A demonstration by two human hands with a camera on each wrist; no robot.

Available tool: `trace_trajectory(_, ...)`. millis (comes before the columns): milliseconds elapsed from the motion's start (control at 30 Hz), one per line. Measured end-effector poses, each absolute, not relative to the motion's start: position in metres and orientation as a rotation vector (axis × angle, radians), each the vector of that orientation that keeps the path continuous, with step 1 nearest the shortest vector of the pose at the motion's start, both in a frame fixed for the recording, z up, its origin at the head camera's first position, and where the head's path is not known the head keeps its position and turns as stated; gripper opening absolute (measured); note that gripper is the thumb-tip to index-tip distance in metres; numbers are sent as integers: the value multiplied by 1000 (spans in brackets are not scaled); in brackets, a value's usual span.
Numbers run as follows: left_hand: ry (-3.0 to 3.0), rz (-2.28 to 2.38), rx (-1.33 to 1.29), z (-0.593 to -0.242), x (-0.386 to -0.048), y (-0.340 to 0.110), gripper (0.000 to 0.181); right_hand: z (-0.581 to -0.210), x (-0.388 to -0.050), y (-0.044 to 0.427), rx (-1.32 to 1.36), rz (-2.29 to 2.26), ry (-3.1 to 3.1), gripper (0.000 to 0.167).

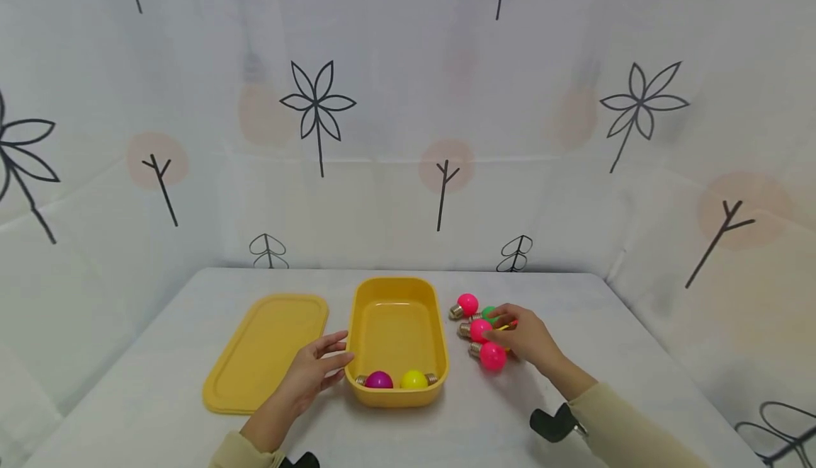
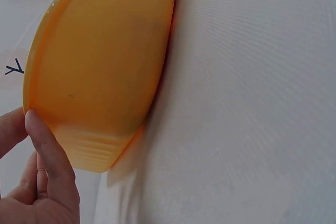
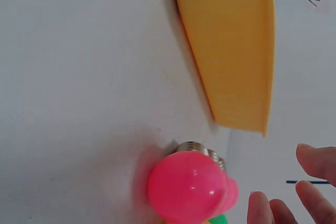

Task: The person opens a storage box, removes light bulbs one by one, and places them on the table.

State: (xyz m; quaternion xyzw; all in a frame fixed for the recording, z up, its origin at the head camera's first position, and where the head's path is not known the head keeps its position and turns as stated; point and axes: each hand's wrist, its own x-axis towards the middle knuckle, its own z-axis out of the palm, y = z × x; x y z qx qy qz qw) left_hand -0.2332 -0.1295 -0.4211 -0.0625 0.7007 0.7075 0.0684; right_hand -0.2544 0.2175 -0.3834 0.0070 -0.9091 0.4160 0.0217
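Note:
A deep yellow plastic box (image 1: 397, 398) stands in the middle of the table, with a purple bulb (image 1: 379, 380) and a yellow bulb (image 1: 414, 380) lying inside its near end. My left hand (image 1: 310, 371) touches the box's left rim, fingers loosely extended; the left wrist view shows fingertips (image 2: 32, 119) at that rim. To the right lie pink bulbs (image 1: 493, 357) with metal screw bases and a green bulb (image 1: 489, 313). Over this group hovers my right hand (image 1: 525, 337), fingers parted and holding nothing visible. It partly hides the bulbs beneath, including something yellow.
Left of the box, a flat yellow lid (image 1: 268, 355) lies on the white table (image 1: 395, 443). A white cloth (image 1: 382, 206) printed with flowers and twigs hangs behind the table and along its sides.

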Motion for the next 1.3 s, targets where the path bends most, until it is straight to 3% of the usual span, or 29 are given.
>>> trace_trajectory(500, 2101, 2138, -196, -421, -232, -130, 50, -370, -263, 195, 44, 1378, -2821, 38)
trace_trajectory(833, 2109, 2132, -190, -422, -233, -130, 50, -362, -270, 181, 131, 1487, -2794, 29)
trace_trajectory(1300, 2114, 2128, -199, -423, -234, -131, 51, -354, -286, 156, 172, 1652, -2819, 38)
